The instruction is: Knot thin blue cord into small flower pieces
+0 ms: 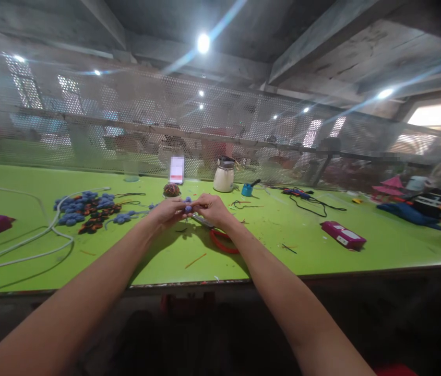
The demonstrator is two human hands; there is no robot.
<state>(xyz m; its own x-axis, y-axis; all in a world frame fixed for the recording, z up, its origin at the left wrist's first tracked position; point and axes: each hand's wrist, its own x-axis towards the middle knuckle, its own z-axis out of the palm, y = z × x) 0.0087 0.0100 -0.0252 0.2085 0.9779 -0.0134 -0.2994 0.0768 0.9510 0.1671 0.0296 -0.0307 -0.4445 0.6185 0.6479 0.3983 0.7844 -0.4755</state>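
My left hand (169, 210) and my right hand (212, 208) meet above the green table (283, 245), fingers pinched together on a small blue pompom (188, 208). A thin stem seems to hang below it. Under my right wrist lies a red ring (220, 241), with a grey tool (203, 221) beside it. A pile of blue pompoms and dark flower pieces (87, 209) lies to the left.
A white cable (28, 243) loops at the left. A phone (177, 169), a multicoloured ball (171, 190), a cream kettle (224, 176) and a blue cup (247, 189) stand at the back. A magenta box (343, 234) and black cord (314, 201) lie right. Perforated mesh fences the far edge.
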